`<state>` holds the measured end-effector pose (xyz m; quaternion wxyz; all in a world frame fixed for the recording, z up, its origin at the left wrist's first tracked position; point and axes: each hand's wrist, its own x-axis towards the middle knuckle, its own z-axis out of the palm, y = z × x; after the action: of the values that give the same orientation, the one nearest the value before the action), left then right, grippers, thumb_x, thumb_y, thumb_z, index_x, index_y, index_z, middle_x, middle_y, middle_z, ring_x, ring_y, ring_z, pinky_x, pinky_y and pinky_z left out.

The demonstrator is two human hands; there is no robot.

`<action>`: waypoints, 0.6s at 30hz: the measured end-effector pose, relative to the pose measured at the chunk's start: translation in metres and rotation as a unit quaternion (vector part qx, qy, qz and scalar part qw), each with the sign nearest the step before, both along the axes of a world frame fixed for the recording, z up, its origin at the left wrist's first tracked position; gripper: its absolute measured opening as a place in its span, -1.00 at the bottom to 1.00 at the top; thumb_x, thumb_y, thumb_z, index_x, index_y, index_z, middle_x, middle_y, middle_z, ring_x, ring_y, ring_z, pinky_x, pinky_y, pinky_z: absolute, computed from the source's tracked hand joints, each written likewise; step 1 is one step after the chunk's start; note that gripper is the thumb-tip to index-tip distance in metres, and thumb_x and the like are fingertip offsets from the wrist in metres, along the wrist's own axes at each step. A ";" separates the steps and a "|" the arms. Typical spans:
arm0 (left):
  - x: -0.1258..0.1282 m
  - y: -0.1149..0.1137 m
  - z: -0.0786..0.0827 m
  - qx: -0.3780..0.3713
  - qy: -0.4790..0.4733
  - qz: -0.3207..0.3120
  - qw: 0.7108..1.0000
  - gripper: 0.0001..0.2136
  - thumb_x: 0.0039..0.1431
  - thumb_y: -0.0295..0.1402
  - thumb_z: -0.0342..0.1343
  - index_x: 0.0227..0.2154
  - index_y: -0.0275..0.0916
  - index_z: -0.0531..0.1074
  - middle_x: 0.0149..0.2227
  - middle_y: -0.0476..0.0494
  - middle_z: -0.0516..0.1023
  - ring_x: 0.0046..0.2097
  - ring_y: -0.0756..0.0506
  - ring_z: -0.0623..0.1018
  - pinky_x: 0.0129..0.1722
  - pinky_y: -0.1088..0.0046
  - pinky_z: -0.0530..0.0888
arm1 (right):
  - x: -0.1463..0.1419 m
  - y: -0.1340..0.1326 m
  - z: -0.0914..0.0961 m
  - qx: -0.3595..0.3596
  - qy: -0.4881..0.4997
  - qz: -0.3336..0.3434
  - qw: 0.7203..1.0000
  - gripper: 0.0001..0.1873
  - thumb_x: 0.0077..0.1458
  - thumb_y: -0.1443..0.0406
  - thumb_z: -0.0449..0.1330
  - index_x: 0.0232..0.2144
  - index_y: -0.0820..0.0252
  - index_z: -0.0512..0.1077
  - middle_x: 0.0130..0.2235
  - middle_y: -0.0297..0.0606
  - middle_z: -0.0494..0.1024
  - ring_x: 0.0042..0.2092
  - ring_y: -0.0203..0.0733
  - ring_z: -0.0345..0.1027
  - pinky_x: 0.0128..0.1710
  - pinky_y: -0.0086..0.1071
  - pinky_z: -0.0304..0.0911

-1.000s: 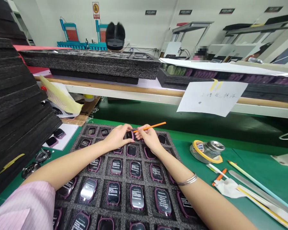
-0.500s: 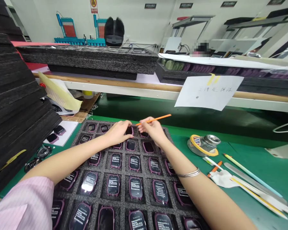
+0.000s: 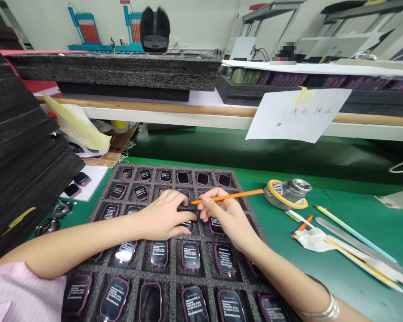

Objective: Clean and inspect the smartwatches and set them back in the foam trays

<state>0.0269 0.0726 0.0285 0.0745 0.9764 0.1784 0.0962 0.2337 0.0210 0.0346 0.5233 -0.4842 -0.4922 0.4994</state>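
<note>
A dark grey foam tray (image 3: pixel 202 250) holds rows of smartwatches without straps, in purple frames, many with white text on their screens. My left hand (image 3: pixel 169 213) reaches over the middle of the tray, its thumb and finger at opposite ends of one smartwatch (image 3: pixel 188 225) that lies in its cell. The fingers partly cover that watch. Between the thumb and fingers of my right hand (image 3: pixel 226 214) is a slim orange pointed stick (image 3: pixel 242 195). Its tip points left, close to my left fingers. The right hand hangs over the neighbouring cells and hides parts of them.
On the green table to the right are a metal-topped glass bottle (image 3: pixel 290 192), a roll of yellow tape (image 3: pixel 274 188), a white cloth (image 3: pixel 314 238) and several slim tools. Stacked black foam (image 3: pixel 27 134) rises at the left. A shelf (image 3: pixel 218 124) crosses behind the tray.
Both hands have moved nearer to me, from the tray's far rows to its middle. The orange stick has moved along in the right hand. The view has shifted slightly.
</note>
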 end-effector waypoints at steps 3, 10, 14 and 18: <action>0.002 -0.002 0.003 0.009 0.008 0.007 1.000 -0.66 0.32 -0.07 0.13 -0.07 -0.24 0.53 -0.07 -0.30 0.41 0.01 -0.30 0.39 0.06 0.06 0.38 | -0.004 -0.009 -0.003 0.000 0.001 -0.005 1.000 -0.52 0.07 -0.14 0.31 -0.35 0.11 0.34 -0.45 -0.33 0.55 -0.54 -0.31 0.39 -0.54 -0.40 0.37; -0.012 -0.009 -0.004 -0.041 -0.056 0.008 0.998 -0.70 0.33 -0.07 0.13 -0.05 -0.13 0.53 -0.06 -0.23 0.50 0.02 -0.25 0.44 0.06 0.09 0.39 | -0.004 -0.018 -0.016 0.013 -0.030 -0.026 0.999 -0.53 0.12 -0.14 0.27 -0.37 0.10 0.31 -0.48 -0.36 0.52 -0.55 -0.30 0.39 -0.52 -0.40 0.39; -0.016 -0.011 -0.011 -0.064 -0.143 0.009 0.988 -0.77 0.35 -0.16 0.15 -0.10 -0.19 0.53 -0.07 -0.18 0.59 0.05 -0.19 0.50 0.10 0.19 0.44 | -0.007 -0.023 -0.023 0.020 -0.059 -0.025 0.998 -0.57 0.19 -0.10 0.24 -0.37 0.09 0.31 -0.50 -0.35 0.52 -0.51 -0.28 0.43 -0.47 -0.39 0.40; -0.016 -0.010 -0.012 -0.085 -0.151 0.012 0.985 -0.76 0.33 -0.15 0.17 -0.09 -0.18 0.52 -0.08 -0.18 0.61 0.05 -0.19 0.53 0.11 0.15 0.47 | -0.009 -0.025 -0.024 0.043 -0.100 -0.012 0.994 -0.60 0.23 -0.08 0.20 -0.37 0.09 0.34 -0.47 -0.33 0.51 -0.48 -0.25 0.42 -0.46 -0.36 0.38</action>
<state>0.0114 0.0624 0.0161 0.1818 0.9385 0.1846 0.2282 0.2248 -0.0040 0.0104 0.4979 -0.5148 -0.5571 0.4203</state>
